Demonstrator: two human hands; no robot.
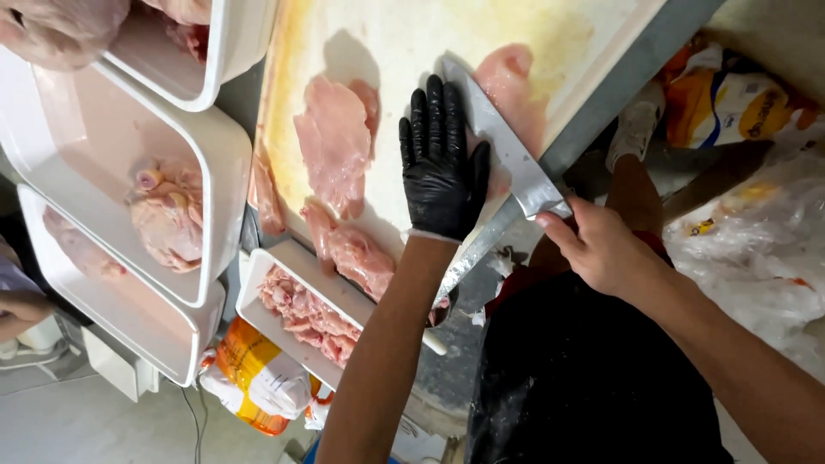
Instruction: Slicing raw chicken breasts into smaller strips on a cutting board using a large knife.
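Two hands work a piece of raw poultry on a stained white cutting board (412, 34) set on a grey bench (627, 77). The left hand (443, 167), in a black glove, lies flat with fingers spread and pressed down on a pale chicken fillet (507, 82), apparently to steady the slippery meat against the blade. The bare right hand (606, 245) is closed around the handle of a broad knife (507, 146), whose blade runs level under the gloved palm, a hold suited to slicing the fillet into thinner sheets.

Already-cut slices (331, 142) lie spread on the middle of the board, and more pieces (357, 253) rest at its near edge. Just below that edge a small white tray (266, 322) holds trimmed scraps, close enough to take offcuts straight from the board. To the left, three larger white tubs (215, 146) are stacked in steps, with whole chicken parts (168, 210) in the middle one. An orange-and-white plastic bag (253, 387) hangs below the trays, and crumpled clear plastic (756, 249) lies at the right.
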